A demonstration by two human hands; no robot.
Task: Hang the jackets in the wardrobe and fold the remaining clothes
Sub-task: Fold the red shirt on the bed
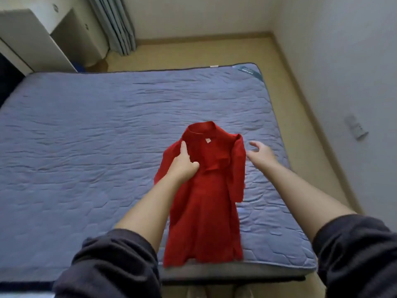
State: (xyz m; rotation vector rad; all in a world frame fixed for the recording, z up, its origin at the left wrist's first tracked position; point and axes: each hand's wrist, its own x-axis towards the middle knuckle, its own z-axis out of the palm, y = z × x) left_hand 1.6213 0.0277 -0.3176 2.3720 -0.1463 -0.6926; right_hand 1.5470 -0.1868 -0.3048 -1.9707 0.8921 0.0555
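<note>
**One red shirt [206, 211] spread on the bed [86, 147]**

The red shirt lies collar away from me near the bed's front edge, one sleeve folded inward. My left hand [184, 163] grips its shoulder; my right hand [261, 152] hovers released, just beside the folded sleeve.

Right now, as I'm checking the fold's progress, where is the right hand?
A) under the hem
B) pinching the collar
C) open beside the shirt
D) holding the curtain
C: the right hand hovers with fingers spread over the mattress, just right of the red shirt.
</note>
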